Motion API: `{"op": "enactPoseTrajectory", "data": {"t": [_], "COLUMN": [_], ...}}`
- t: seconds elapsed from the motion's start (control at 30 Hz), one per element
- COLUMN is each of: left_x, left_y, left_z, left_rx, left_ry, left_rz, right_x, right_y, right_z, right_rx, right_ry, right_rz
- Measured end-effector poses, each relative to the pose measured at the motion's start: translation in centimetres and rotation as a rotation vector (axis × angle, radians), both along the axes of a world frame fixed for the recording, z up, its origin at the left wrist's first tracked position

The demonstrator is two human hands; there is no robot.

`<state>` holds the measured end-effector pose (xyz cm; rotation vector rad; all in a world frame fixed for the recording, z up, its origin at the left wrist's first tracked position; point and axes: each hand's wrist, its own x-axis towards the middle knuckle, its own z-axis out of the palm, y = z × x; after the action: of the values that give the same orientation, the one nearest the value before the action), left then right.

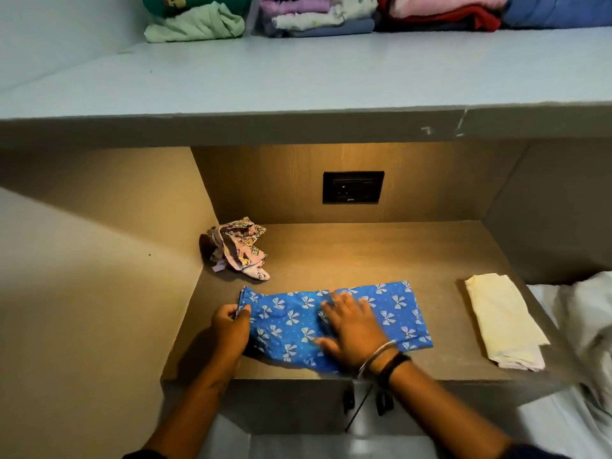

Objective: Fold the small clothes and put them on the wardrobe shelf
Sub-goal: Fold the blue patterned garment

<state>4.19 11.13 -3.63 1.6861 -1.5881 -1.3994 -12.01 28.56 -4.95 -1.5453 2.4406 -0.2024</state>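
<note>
Blue bow-print garment (334, 323) flat on table (414, 260). Left grip (230, 324) pinched on its left edge; right grip (351, 329) fingers spread, pressing its middle.

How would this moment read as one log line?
fold | left hand pinches blue cloth edge | right hand flat on it | pink cloth unfolded

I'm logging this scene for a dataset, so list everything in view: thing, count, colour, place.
blue garment: 1, blue with pale bows, flat on counter front
crumpled garment: 1, pink print, counter back left corner
folded cloth: 1, cream, counter right
wooden counter: 1, brown, in the niche
socket panel: 1, black, back wall
upper shelf: 1, pale blue-grey, above
folded piles: several, mixed colours, shelf back
bedding: white, right edge
left hand: pinching the garment's left edge
right hand: flat on it, bangles on wrist
</note>
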Motion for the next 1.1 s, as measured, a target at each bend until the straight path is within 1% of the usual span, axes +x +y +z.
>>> {"op": "enactPoseTrajectory", "data": {"t": [0.03, 0.1, 0.17, 0.2, 0.33, 0.4, 0.43, 0.47, 0.53, 0.6, 0.67, 0.73, 0.77, 0.8, 0.87, 0.9, 0.93, 0.97, 1.03, 1.1], "left_x": [-0.2, -0.8, -1.7, -2.2, -4.8, -6.5, -7.4, -8.1, -9.4, -9.9, -9.6, -9.1, -8.8, -8.6, -8.3, -8.2, -8.2, -8.5, -8.7, -8.9], "left_y": [0.0, -0.1, 0.1, 0.5, 3.7, 6.4, 7.9, 9.3, 12.1, 14.1, 14.9, 14.2, 13.3, 11.9, 8.5, 6.8, 5.3, 4.4, 3.5, 2.9], "left_z": [0.1, 0.8, 2.1, 2.9, 5.3, 5.6, 5.4, 4.9, 3.6, 2.2, 1.1, 0.8, 0.8, 0.8, 0.9, 0.9, 0.9, 1.0, 1.4, 1.3], "left_rx": [-0.031, -0.106, -0.211, -0.269, -0.502, -0.572, -0.587, -0.584, -0.498, -0.418, -0.429, -0.422, -0.403, -0.379, -0.312, -0.244, -0.147, -0.033, 0.161, 0.246], "left_ry": [-0.019, -0.02, 0.016, 0.037, 0.044, 0.042, 0.025, -0.004, -0.101, -0.174, -0.101, 0.019, 0.034, 0.008, -0.136, -0.216, -0.255, -0.244, -0.148, -0.154], "left_rz": [0.004, 0.027, 0.042, 0.04, -0.038, -0.111, -0.165, -0.232, -0.373, -0.444, -0.403, -0.282, -0.209, -0.148, -0.1, -0.117, -0.144, -0.178, -0.287, -0.374], "right_x": [1.7, 3.7, 4.2, 4.0, 1.8, 0.5, -0.1, -0.7, -1.6, -2.1, -2.1, -2.0, -1.9, -1.6, -0.4, 0.3, 1.2, 1.9, 3.7, 5.0], "right_y": [-0.3, -0.7, -0.8, -0.7, 1.2, 3.0, 4.1, 5.1, 7.5, 9.7, 11.4, 12.2, 12.2, 11.8, 10.1, 8.9, 7.5, 6.0, 3.2, 0.9], "right_z": [-1.0, -2.8, -3.5, -3.4, -1.7, -1.0, -0.7, -0.5, -0.3, -0.1, 0.0, -0.2, -0.2, -0.3, -0.2, 0.1, 0.2, 0.3, 0.2, -0.5], "right_rx": [0.076, 0.16, 0.129, 0.09, -0.174, -0.329, -0.405, -0.478, -0.628, -0.79, -0.853, -0.783, -0.706, -0.613, -0.431, -0.36, -0.311, -0.274, -0.194, -0.088], "right_ry": [-0.023, -0.03, -0.027, -0.058, -0.28, -0.366, -0.414, -0.475, -0.59, -0.593, -0.536, -0.476, -0.441, -0.398, -0.268, -0.2, -0.142, -0.095, -0.015, 0.058], "right_rz": [0.044, 0.036, -0.004, -0.02, -0.114, -0.243, -0.342, -0.458, -0.66, -0.727, -0.754, -0.745, -0.717, -0.658, -0.459, -0.354, -0.267, -0.198, -0.085, -0.042]}}
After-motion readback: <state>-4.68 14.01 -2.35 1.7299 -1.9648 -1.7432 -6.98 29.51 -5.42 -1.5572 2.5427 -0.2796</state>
